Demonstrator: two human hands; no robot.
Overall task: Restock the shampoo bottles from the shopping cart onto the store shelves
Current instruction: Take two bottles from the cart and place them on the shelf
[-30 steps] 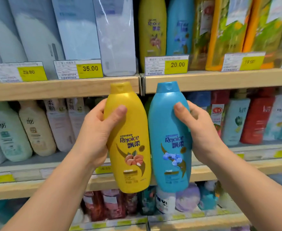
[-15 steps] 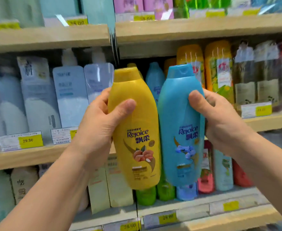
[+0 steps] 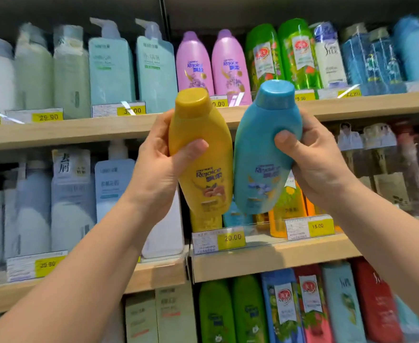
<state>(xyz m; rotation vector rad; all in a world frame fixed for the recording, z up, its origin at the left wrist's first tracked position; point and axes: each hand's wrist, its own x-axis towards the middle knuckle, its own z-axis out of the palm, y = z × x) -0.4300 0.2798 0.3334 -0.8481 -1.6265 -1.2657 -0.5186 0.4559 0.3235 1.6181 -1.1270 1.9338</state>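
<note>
Standing out against the shelves, two smooth plastic shampoo bottles are held up side by side in mid-air, both oval-bodied, narrowing to a flat-topped cap. The yellow bottle (image 3: 201,159) has a glossy skin with "Rejoice" printed across its middle above a picture of what may be nuts, though the label is blurred. The blue bottle (image 3: 263,154) to its right carries the same brand name over pale blue flowers. Both lean slightly, their lower bodies touching or nearly so while the caps stand apart.

The left hand (image 3: 161,167) is closed round the yellow bottle's upper half, thumb pressed across the front and fingers wrapped behind. The right hand (image 3: 315,162) clasps the blue bottle the same way from the right, thumb on the front just below the shoulder.

Behind them, farther off, the wooden shelf edge (image 3: 79,132) runs left to right with yellow price tags clipped along it. On it stand two pink bottles (image 3: 213,63) of the same brand, just above the yellow cap, with green bottles (image 3: 277,55) to their right and pale teal pump bottles (image 3: 129,68) to the left. On the shelf below, partly hidden by the held pair, another yellow bottle (image 3: 206,221) sits behind a tag reading 20.00 (image 3: 232,238).
</note>
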